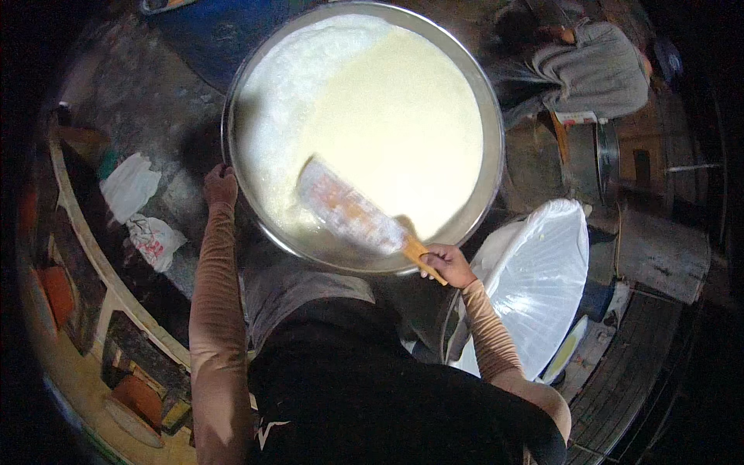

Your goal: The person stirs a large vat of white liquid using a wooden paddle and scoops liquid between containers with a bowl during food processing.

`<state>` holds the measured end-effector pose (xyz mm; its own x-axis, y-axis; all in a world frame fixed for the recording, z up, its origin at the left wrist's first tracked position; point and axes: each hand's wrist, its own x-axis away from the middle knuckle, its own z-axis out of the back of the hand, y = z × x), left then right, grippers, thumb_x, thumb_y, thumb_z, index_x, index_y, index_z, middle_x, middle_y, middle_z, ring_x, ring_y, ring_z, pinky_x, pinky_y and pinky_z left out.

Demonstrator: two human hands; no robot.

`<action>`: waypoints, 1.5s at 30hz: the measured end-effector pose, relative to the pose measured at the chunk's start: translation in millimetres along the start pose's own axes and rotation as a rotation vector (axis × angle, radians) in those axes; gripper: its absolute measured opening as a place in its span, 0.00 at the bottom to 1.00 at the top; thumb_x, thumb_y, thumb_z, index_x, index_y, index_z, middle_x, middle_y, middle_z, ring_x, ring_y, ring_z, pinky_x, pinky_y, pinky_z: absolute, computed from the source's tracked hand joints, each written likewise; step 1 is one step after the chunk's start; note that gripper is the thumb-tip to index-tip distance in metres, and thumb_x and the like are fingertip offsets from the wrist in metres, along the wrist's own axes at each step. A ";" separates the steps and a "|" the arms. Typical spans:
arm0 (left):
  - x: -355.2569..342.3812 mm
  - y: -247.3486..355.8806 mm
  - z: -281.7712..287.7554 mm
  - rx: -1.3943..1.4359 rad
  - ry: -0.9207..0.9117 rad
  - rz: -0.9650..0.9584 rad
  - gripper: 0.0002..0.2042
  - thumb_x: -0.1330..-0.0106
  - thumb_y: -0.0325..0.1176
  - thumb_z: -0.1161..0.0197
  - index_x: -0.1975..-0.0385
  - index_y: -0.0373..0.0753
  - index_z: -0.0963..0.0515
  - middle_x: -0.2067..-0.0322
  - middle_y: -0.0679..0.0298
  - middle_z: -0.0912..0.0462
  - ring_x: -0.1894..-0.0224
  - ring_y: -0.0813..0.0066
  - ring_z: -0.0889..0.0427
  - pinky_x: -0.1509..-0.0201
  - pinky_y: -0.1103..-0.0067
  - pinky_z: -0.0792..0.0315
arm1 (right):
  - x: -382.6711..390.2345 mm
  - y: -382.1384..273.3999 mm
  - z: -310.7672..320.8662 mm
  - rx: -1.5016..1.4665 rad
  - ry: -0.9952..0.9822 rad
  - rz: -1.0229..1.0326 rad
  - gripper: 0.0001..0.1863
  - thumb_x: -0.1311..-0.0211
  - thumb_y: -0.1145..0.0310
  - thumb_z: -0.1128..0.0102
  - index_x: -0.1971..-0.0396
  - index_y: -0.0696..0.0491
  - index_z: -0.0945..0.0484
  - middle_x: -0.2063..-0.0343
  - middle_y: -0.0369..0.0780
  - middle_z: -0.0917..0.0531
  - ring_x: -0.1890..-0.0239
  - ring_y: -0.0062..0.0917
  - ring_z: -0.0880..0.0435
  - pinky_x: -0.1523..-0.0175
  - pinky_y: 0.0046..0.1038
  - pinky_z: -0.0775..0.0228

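A large round metal basin (494, 147) stands in front of me, holding pale cream liquid (403, 116) with white foam (287, 85) over its left side. My left hand (221, 186) is closed on the basin's left rim. My right hand (449, 265) grips the handle of a wide wooden paddle (349, 209) near the basin's near right edge. The paddle's broad blade is coated with white residue and slants up and left across the basin. Whether its tip touches the liquid is hard to tell.
A cone of white translucent sheeting (535, 287) stands close by my right forearm. Beyond it, another person in a grey shirt (597, 70) bends near a metal pot (604, 155). A blue barrel (213, 39) is at the far left. Crumpled plastic bags (130, 186) lie on the floor to the left.
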<state>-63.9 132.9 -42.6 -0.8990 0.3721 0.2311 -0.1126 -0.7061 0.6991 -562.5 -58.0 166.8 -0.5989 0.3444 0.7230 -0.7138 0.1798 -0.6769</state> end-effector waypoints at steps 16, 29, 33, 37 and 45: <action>22.7 48.7 9.8 -0.059 0.008 -0.019 0.14 0.41 0.36 0.43 0.59 0.38 0.20 0.62 0.50 0.17 0.57 0.48 0.19 0.53 0.64 0.27 | -275.5 -38.7 110.0 0.432 1.241 0.223 0.19 0.44 0.57 0.48 0.77 0.60 0.20 0.80 0.48 0.17 0.74 0.42 0.17 0.64 0.39 0.26; 10.5 23.5 7.5 0.013 -0.050 -0.005 0.11 0.43 0.34 0.43 0.64 0.37 0.19 0.65 0.48 0.18 0.59 0.48 0.19 0.54 0.65 0.27 | -209.4 -18.1 -58.0 0.515 0.868 0.246 0.17 0.40 0.57 0.47 0.75 0.58 0.24 0.81 0.51 0.21 0.78 0.47 0.20 0.69 0.42 0.28; 4.6 20.9 3.5 0.021 -0.046 -0.024 0.12 0.43 0.35 0.43 0.62 0.38 0.19 0.64 0.50 0.17 0.59 0.51 0.18 0.54 0.66 0.26 | -171.4 9.2 -93.8 0.611 0.784 0.384 0.16 0.39 0.58 0.47 0.72 0.57 0.24 0.82 0.52 0.22 0.78 0.48 0.21 0.71 0.44 0.31; 17.2 38.2 4.2 0.013 -0.075 -0.032 0.16 0.40 0.38 0.41 0.55 0.38 0.20 0.60 0.52 0.17 0.55 0.56 0.18 0.49 0.67 0.28 | -129.7 34.1 -117.0 0.931 0.718 0.495 0.15 0.36 0.63 0.49 0.56 0.58 0.24 0.78 0.53 0.21 0.74 0.45 0.21 0.69 0.44 0.32; -7.8 -3.1 -17.6 0.045 -0.125 0.088 0.22 0.38 0.39 0.43 0.48 0.31 0.25 0.47 0.44 0.25 0.42 0.48 0.27 0.36 0.65 0.35 | -45.8 8.9 -68.6 0.674 0.251 0.235 0.18 0.34 0.62 0.46 0.52 0.58 0.23 0.74 0.45 0.17 0.72 0.35 0.18 0.66 0.30 0.27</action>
<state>-64.0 121.6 -58.5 -0.8443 0.3845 0.3733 -0.0141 -0.7123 0.7018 -516.6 -8.9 118.2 -0.7193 0.5184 0.4624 -0.6936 -0.4986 -0.5199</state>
